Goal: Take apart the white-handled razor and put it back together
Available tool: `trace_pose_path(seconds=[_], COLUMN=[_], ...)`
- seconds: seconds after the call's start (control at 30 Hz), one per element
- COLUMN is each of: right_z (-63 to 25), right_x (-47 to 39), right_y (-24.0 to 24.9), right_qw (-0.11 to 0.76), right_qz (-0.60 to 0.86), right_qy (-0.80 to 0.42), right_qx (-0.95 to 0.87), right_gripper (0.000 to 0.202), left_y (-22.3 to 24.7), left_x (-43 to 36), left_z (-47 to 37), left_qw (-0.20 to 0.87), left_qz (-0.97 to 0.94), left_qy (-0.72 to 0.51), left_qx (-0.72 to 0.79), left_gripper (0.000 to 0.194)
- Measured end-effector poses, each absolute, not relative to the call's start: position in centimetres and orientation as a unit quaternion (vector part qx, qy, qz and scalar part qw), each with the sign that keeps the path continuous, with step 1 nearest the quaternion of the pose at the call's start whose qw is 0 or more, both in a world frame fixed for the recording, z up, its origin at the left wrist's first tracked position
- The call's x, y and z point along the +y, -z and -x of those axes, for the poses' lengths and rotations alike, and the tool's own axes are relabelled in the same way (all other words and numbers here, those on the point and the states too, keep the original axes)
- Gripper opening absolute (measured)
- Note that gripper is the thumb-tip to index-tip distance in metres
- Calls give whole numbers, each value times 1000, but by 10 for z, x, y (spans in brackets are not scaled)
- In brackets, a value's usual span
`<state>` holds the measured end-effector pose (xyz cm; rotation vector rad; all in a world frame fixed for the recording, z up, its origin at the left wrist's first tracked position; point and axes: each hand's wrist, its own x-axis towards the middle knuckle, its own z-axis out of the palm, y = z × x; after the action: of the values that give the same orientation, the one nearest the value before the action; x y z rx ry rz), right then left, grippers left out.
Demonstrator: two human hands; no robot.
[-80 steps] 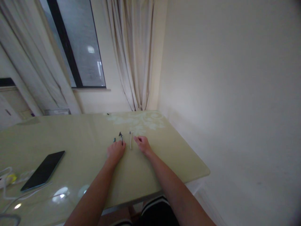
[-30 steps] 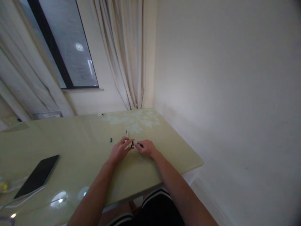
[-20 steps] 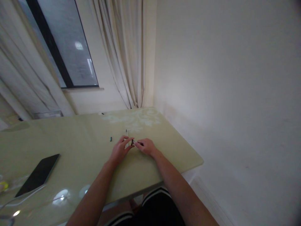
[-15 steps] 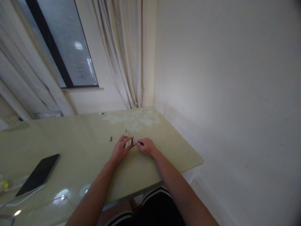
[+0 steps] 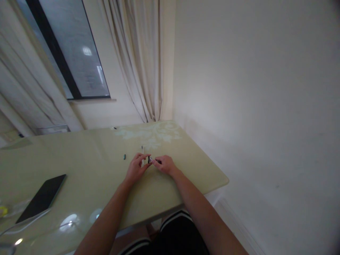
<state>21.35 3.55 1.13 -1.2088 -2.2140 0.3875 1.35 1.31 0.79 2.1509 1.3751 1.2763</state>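
Between thumb and fingers, my left hand (image 5: 136,168) grips a small dark piece (image 5: 149,159) by its ends, just above the table. My right hand (image 5: 165,165) is closed on a small dark item (image 5: 158,161), whose details are too small to make out. A bit of something shiny shows between the two hands, which nearly meet. Behind my left fingers a thin white stick-like object with a dark tip (image 5: 142,148) lies on the table. To the left of my left hand rests a small dark green piece (image 5: 124,157).
The pale green glossy table (image 5: 90,156) reaches the curtains (image 5: 148,71) and the right wall. A black tablet (image 5: 42,198) lies at left, with a white cable (image 5: 34,219) over its near end. A small dark item (image 5: 115,128) sits at the far edge.
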Motion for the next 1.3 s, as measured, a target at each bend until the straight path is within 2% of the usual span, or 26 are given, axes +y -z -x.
trace_pose_path(seconds=[0.23, 0.43, 0.57, 0.67, 0.77, 0.97, 1.07, 1.23, 1.3], right_z=[-214, -215, -211, -211, -215, -224, -226, -229, -230], right_x=[36, 37, 39, 43, 50, 69, 78, 85, 87], right_y=[-9, -10, -13, -15, -13, 3, 10, 19, 21], right_qw=[293, 338, 452, 574, 646, 672, 687, 715, 718], right_qz=[454, 432, 431, 431, 452, 507, 514, 513, 509], right_qy=[-142, -206, -253, -271, -259, -273, -296, -326, -336], right_qx=[-830, -810, -739, -642, -559, -465, -419, -345, -335], right_gripper=[44, 48, 47, 43, 40, 33, 33, 34, 33], left_y=[-11, -7, -8, -14, -18, -10, -7, -10, -16], left_x=[16, 17, 21, 38, 68, 122, 134, 133, 127], left_z=[-10, -5, -16, -36, -64, -113, -120, -102, -79], left_qw=[166, 158, 117, 104, 129, 207, 232, 238, 220], left_qz=[-725, -719, -737, -763, -782, -755, -747, -752, -752], left_qy=[-466, -469, -440, -356, -284, -251, -242, -237, -243], left_qx=[480, 487, 499, 530, 540, 569, 574, 567, 572], left_gripper=[46, 47, 43, 41, 39, 38, 44, 66, 64])
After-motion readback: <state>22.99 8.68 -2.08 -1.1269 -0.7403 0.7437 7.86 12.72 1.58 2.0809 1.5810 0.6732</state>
